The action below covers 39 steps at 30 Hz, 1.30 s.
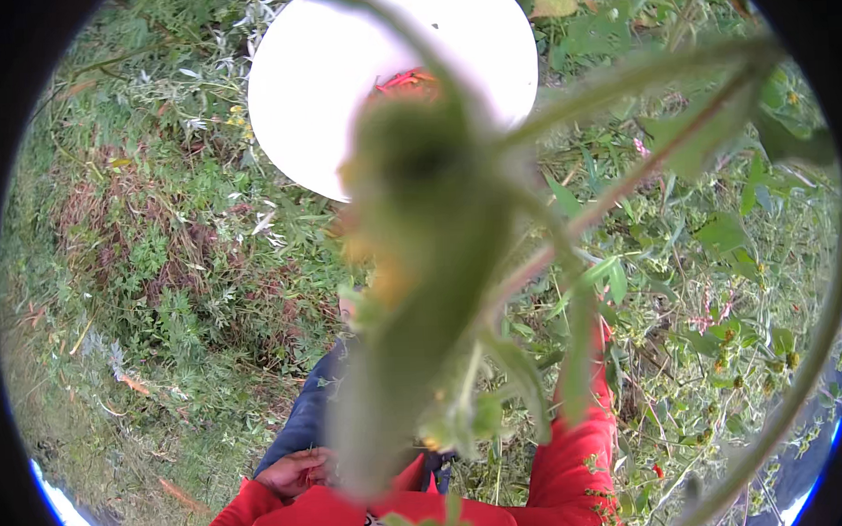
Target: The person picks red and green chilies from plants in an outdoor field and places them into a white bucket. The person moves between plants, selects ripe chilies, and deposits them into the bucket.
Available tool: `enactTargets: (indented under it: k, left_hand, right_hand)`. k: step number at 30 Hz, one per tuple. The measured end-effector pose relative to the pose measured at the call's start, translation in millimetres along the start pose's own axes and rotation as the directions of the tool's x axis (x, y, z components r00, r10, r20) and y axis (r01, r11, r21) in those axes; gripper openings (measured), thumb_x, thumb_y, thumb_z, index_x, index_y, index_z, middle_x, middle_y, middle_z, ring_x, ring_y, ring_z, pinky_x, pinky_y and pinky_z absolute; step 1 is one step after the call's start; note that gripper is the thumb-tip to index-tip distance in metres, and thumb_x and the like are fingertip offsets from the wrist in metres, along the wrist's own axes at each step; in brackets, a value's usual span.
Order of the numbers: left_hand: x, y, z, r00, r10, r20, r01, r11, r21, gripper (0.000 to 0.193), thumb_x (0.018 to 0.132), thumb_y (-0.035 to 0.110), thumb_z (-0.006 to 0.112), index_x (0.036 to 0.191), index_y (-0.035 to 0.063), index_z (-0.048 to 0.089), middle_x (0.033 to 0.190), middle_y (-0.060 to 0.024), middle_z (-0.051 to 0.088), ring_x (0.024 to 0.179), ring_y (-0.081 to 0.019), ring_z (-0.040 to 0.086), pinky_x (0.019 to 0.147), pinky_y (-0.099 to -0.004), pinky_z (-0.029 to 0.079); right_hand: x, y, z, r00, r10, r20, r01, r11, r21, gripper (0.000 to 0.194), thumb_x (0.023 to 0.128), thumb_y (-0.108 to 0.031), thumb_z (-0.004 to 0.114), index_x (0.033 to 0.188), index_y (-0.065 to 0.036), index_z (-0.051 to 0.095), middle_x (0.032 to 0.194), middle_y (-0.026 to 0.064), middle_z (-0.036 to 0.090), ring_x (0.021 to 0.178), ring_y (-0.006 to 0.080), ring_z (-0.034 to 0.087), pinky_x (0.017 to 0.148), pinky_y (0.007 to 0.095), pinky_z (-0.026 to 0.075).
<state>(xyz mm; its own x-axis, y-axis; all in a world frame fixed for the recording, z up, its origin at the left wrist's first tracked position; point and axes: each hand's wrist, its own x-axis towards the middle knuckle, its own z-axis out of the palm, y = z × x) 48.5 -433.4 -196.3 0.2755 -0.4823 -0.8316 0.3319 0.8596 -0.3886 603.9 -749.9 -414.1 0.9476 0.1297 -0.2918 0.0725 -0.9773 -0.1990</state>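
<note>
My left hand is held close to my body at the lower left, its fingers curled. Something red shows beside the fingertips, but leaves and stems blur the view, so I cannot tell whether it is gripped. On the right my red sleeve reaches forward among the plants; the right hand itself is hidden behind foliage. Ahead of me stands a round white container, very bright, with slender red pods that look like chili peppers inside. A large out-of-focus green plant stem with leaves hangs right before the camera.
Dense weeds and grass cover the ground on the left. Tangled leafy stems with small pink flowers fill the right side. A thick blurred stem curves along the right rim. My dark blue trouser leg shows below.
</note>
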Motion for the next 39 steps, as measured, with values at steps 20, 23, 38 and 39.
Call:
enactTargets:
  k: [20, 23, 38, 39]
  left_hand:
    - [7.0, -8.7, 10.4, 0.991, -0.006, 0.137, -0.029, 0.967, 0.254, 0.036, 0.108, 0.019, 0.041, 0.135, -0.0022, 0.05, 0.065, 0.0007, 0.041, 0.072, -0.0153, 0.049, 0.085, -0.0313, 0.045]
    - [-2.7, -12.3, 25.0, 0.997, 0.043, 0.068, -0.063, 0.944, 0.324, 0.029, 0.107, 0.02, 0.045, 0.127, 0.0016, 0.056, 0.062, 0.0018, 0.042, 0.068, -0.0141, 0.048, 0.07, -0.0305, 0.044]
    - [-58.8, 42.7, 181.2, 0.861, 0.242, 0.447, -0.361, 0.91, 0.204, 0.025, 0.105, 0.026, 0.049, 0.098, 0.0043, 0.06, 0.078, -0.0068, 0.059, 0.085, -0.0249, 0.064, 0.064, -0.0316, 0.051]
    - [-72.1, 40.5, 210.8, 0.824, 0.209, 0.526, -0.366, 0.905, 0.215, 0.024, 0.105, 0.025, 0.049, 0.099, 0.0046, 0.061, 0.08, -0.0075, 0.06, 0.085, -0.026, 0.065, 0.065, -0.0314, 0.052]
  right_hand:
    - [-61.3, -70.9, -35.3, 0.895, -0.221, 0.387, 0.27, 0.96, -0.077, 0.038, 0.088, -0.039, 0.06, 0.115, -0.014, 0.069, 0.104, 0.0166, 0.07, 0.097, 0.0356, 0.067, 0.086, 0.0474, 0.053]
    - [-96.2, -95.0, -52.1, 0.816, -0.321, 0.481, 0.354, 0.935, 0.025, 0.038, 0.087, -0.04, 0.061, 0.115, -0.015, 0.069, 0.105, 0.017, 0.07, 0.098, 0.0362, 0.067, 0.087, 0.0478, 0.053]
    - [-259.8, -190.7, -251.1, 0.56, -0.476, 0.678, -0.763, 0.024, 0.646, 0.026, 0.103, -0.026, 0.053, 0.087, -0.005, 0.057, 0.076, 0.007, 0.056, 0.057, 0.0123, 0.049, 0.042, 0.0239, 0.034]
    - [-272.1, -205.0, -266.0, 0.527, -0.524, 0.669, -0.828, -0.138, 0.544, 0.025, 0.103, -0.026, 0.053, 0.091, -0.005, 0.057, 0.081, 0.0084, 0.056, 0.061, 0.0125, 0.049, 0.043, 0.0237, 0.035]
